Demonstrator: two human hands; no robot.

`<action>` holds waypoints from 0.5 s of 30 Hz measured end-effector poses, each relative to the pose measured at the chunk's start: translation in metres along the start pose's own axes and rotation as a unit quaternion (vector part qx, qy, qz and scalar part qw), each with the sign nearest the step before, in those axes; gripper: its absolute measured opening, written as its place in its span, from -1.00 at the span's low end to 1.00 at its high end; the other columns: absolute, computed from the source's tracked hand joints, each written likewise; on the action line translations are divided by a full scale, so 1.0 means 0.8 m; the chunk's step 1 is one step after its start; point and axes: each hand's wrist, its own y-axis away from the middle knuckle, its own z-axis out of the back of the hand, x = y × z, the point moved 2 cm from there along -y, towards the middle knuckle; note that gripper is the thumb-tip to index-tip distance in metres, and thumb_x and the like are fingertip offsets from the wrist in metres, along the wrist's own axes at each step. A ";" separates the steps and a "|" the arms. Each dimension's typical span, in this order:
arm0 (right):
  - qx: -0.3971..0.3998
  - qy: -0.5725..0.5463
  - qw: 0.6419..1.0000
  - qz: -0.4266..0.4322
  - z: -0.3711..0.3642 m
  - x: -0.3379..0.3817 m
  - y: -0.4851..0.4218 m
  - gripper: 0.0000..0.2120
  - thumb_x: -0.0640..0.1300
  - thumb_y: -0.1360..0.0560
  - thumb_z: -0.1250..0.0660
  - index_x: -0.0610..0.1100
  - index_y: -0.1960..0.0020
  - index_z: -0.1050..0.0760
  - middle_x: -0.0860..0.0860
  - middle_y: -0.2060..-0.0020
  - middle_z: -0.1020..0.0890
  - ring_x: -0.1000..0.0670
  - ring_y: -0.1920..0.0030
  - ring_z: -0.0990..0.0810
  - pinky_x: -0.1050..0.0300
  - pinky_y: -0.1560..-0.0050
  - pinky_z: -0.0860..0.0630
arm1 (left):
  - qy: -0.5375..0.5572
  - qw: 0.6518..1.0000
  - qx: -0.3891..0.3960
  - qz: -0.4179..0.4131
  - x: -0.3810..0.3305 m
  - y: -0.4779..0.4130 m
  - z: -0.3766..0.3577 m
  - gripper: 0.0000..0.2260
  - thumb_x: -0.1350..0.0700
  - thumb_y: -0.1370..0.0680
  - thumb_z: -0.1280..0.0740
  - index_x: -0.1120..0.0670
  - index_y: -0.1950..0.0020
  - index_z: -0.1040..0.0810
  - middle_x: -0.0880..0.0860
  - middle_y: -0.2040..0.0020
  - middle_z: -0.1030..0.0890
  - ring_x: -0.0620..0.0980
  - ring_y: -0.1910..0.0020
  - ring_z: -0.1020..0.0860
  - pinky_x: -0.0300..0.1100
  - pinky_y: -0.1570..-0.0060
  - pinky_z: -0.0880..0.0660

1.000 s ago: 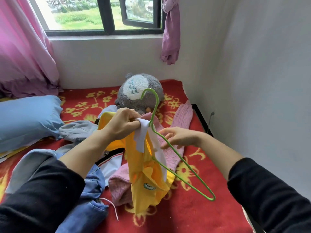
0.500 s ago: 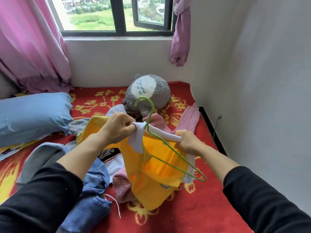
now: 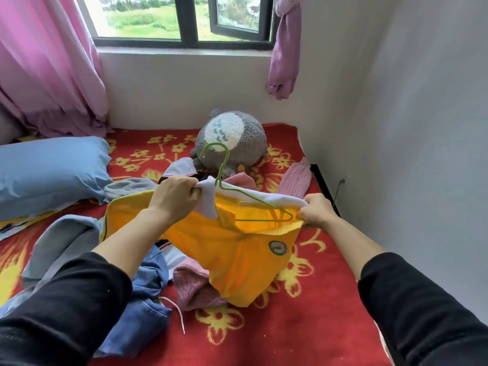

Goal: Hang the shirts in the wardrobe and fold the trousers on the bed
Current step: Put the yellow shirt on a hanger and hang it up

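Note:
A yellow shirt point(image 3: 237, 249) with a white collar hangs in the air above the bed, spread between both hands. My left hand point(image 3: 174, 196) grips the white collar at its left end. My right hand point(image 3: 315, 210) grips the shirt's right shoulder edge. A green wire hanger point(image 3: 243, 204) sits inside the neck opening, its hook sticking up and its right tip near my right hand. Under the shirt lie blue jeans point(image 3: 148, 299), a pink knit garment point(image 3: 195, 286) and grey clothes point(image 3: 60, 244) on the red flowered blanket point(image 3: 290, 326).
A grey plush toy point(image 3: 232, 138) sits at the back of the bed. A blue pillow point(image 3: 50, 170) lies at the left. A white wall point(image 3: 422, 154) runs close along the right. Pink curtains point(image 3: 45, 64) hang beside the window point(image 3: 184, 19).
My right hand has pulled the shirt's right shoulder outwards over the hanger arm. The hanger has swung from steeply tilted to nearly level. The shirt is spread wider.

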 end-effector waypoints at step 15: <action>-0.031 -0.116 0.927 0.356 0.037 0.200 0.062 -0.85 -0.14 -0.46 -0.35 -0.17 0.00 -0.53 -0.06 0.10 -0.58 0.02 0.12 -0.50 0.21 0.16 -0.41 | 0.139 0.971 -0.149 0.127 -0.020 -0.005 0.097 -0.65 0.15 -0.47 -0.24 0.02 0.52 -0.34 -0.04 0.57 -0.31 -0.06 0.52 -0.27 -0.17 0.45 -0.20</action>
